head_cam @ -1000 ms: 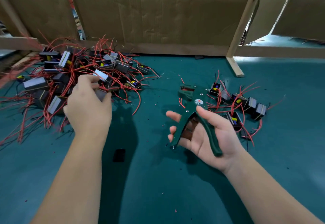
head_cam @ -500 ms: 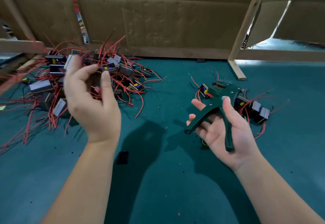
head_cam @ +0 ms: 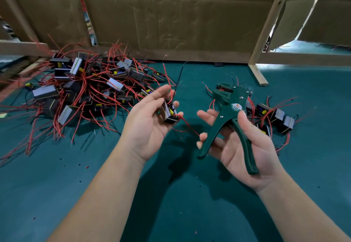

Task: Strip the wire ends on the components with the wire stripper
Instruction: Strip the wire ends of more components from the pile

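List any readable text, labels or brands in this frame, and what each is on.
"W81A" (characters uncertain): round sticker on the wire stripper.
Finer print on that sticker: too blurred to read.
No readable text on the components or the cardboard.

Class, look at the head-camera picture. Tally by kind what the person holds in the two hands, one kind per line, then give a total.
wire stripper: 1, held in the right hand
component: 1, with red wires, held in the left hand
Total: 2
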Demonstrator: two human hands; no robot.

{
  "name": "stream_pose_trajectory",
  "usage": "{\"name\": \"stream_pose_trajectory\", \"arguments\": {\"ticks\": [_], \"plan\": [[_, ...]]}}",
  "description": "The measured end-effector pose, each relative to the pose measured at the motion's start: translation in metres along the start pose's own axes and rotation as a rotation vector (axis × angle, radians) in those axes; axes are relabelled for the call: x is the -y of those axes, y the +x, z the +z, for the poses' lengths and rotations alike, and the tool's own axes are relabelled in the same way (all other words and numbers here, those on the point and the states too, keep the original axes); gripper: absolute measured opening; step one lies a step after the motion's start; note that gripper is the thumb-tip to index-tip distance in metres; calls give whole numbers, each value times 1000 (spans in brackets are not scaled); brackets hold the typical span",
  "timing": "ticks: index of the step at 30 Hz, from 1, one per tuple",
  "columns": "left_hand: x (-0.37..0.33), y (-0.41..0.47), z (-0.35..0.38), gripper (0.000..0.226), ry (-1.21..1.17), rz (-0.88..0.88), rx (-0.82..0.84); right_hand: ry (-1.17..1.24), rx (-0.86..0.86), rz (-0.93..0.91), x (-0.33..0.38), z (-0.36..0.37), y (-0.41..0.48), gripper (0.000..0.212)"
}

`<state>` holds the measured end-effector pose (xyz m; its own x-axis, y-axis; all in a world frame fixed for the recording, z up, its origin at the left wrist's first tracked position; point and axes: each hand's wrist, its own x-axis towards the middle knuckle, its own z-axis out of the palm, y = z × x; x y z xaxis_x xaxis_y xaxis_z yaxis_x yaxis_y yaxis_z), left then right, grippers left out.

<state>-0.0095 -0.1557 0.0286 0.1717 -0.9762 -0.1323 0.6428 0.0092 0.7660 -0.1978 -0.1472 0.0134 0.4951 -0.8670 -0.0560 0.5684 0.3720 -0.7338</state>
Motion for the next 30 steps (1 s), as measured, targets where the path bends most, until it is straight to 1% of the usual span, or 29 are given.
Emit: {"name": "stream_pose_trajectory", "arguments": {"ticks": [3, 5, 7, 9, 10, 12, 15, 22, 25, 28, 30], "plan": [[1, -3, 4, 24, 78, -24, -21, 25, 26, 6, 2, -1, 0, 78], [4, -5, 5, 19, 236, 4, -35, 17, 30, 20, 2, -1, 0, 82], [7, -6, 3, 17, 425, 59, -31, 1, 21, 36, 1, 0, 0, 71], [9, -8, 3, 14, 530, 116, -9, -34, 11, 49, 0, 1, -1, 56], [9, -8, 2, 17, 542, 141, 0, -42, 14, 62, 0, 2, -1, 55], [8, -8, 2, 23, 540, 177, 11, -36, 33, 100, 0, 4, -2, 64], [6, -9, 1, 14, 590, 195, 29, -43, 61, 147, -1, 4, -3, 72], [-2, -8, -3, 8, 551, 250, 12, -68, 139, 213, 1, 4, -7, 70], [-4, -7, -4, 18, 582, 326, 16, -89, 191, 237, 2, 3, -10, 66], [-6, -7, -5, 5, 633, 425, 25, -123, 227, 240, 1, 3, -12, 65], [-6, -6, -5, 11, 677, 490, 28, -127, 246, 238, 0, 3, -12, 65]]}}
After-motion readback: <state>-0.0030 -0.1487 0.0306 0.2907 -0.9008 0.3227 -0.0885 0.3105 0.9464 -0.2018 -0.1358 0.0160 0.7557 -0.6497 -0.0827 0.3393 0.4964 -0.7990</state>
